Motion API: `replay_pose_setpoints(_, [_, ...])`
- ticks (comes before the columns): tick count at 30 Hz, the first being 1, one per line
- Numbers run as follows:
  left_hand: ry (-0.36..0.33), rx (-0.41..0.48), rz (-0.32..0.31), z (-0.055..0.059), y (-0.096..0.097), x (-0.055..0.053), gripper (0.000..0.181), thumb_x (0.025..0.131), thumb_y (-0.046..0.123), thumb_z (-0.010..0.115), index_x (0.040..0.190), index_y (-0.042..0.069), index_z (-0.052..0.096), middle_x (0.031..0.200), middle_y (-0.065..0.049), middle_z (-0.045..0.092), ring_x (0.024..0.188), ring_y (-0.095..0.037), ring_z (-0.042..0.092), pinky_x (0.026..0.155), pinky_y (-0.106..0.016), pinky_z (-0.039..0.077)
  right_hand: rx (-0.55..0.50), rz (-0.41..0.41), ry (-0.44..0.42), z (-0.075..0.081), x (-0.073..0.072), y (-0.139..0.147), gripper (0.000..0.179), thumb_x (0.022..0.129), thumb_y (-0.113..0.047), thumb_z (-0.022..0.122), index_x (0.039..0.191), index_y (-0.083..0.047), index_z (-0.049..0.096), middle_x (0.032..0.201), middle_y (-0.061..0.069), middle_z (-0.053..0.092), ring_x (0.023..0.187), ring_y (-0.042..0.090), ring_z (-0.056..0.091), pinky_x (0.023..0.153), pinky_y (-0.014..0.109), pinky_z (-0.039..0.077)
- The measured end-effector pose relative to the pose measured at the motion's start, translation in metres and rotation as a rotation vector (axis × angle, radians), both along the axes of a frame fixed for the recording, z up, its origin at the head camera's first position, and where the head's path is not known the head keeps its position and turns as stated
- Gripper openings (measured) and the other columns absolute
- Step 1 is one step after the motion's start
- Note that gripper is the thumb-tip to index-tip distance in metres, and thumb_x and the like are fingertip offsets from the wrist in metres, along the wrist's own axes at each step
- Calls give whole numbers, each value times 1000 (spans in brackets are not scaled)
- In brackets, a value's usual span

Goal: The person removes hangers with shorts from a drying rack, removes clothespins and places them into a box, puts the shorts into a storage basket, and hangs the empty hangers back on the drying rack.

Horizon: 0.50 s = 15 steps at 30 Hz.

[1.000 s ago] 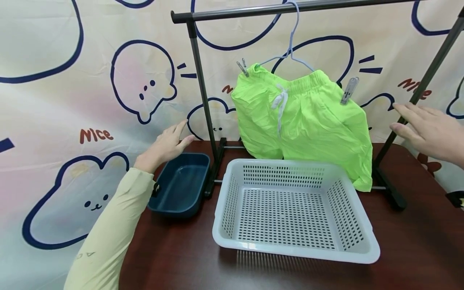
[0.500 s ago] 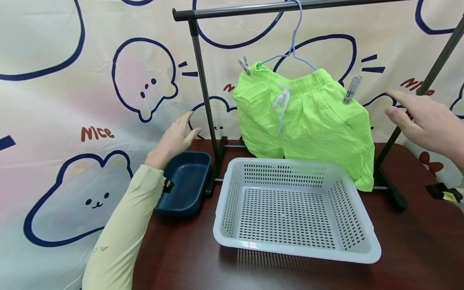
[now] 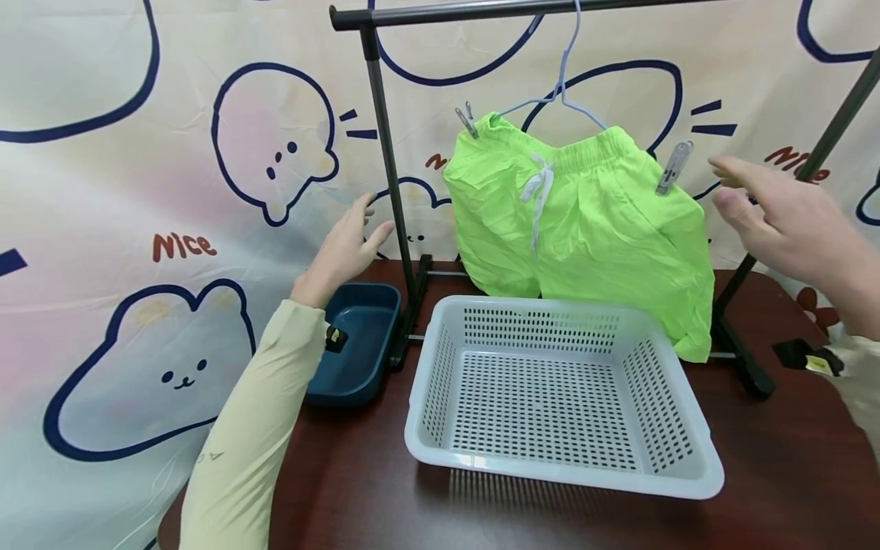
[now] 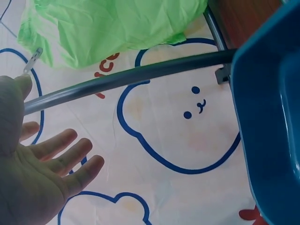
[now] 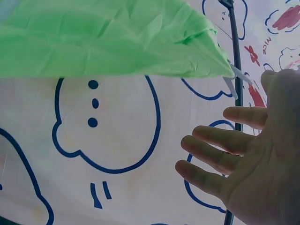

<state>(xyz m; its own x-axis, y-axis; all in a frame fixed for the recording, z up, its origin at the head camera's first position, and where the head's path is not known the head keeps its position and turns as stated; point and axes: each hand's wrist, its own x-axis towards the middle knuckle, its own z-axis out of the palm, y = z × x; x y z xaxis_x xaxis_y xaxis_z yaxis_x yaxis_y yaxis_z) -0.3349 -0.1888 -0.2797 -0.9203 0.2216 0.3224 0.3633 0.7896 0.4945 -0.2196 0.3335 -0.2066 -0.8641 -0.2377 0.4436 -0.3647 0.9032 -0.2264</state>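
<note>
Bright green shorts (image 3: 584,221) with a white drawstring hang from a light blue hanger (image 3: 562,84). A clear clothespin (image 3: 674,168) grips the waistband on the right, and a second clothespin (image 3: 467,121) sits at its left corner. My left hand (image 3: 344,243) is in the air by the rack's left post, fingers spread and holding nothing. On the other side, my right hand (image 3: 791,218) hovers just right of the right clothespin, fingers relaxed and palm bare. Both wrist views show loosely extended fingers, the left ones (image 4: 70,159) and the right ones (image 5: 211,150), apart from the shorts.
A black metal rack (image 3: 388,153) stands on the dark brown table (image 3: 550,527). In front of the shorts lies a white perforated basket (image 3: 564,477). A dark blue basin (image 3: 364,359) is at the left, under my left forearm. A printed cloth (image 3: 103,206) hangs behind.
Both hands have moved inward toward the shorts, the left one rightward and up, the right one leftward. The shorts, basket and basin stay in place while the head view tilts slightly.
</note>
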Motion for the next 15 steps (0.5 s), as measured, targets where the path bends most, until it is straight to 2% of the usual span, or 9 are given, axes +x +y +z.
replay_pose_setpoints(5, [-7, 40, 0, 2, 5, 0, 73, 99, 55, 43, 157, 20, 14, 156, -15, 36, 142, -33, 39, 112, -56, 35, -10, 26, 47, -1, -1, -10, 54, 108, -37, 29, 156, -12, 26, 149, 27, 41, 120, 55, 44, 98, 70, 30])
replay_pose_setpoints(15, [-24, 131, 1, 6, 15, -7, 73, 98, 59, 42, 157, 26, 13, 155, -14, 38, 141, -31, 41, 111, -55, 37, -44, 44, 77, -2, -1, -22, 50, 107, -32, 34, 155, -17, 30, 138, 30, 52, 110, 54, 54, 84, 65, 39])
